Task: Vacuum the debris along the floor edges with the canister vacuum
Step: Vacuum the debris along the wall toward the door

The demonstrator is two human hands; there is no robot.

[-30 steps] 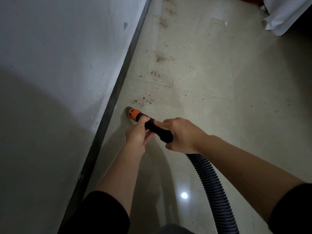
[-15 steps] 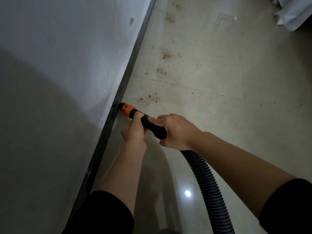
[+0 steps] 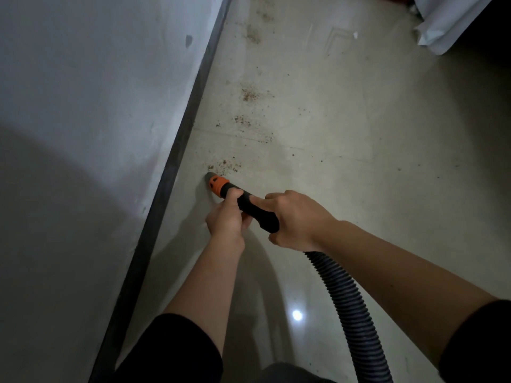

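with both your left hand and right hand gripping the nozzle, you're mid-sweep; next, nudge it forward into the nearest debris patch.

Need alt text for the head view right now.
The left hand and right hand grip a vacuum nozzle, its orange tip at brown debris by the baseboard. The hose trails back right.
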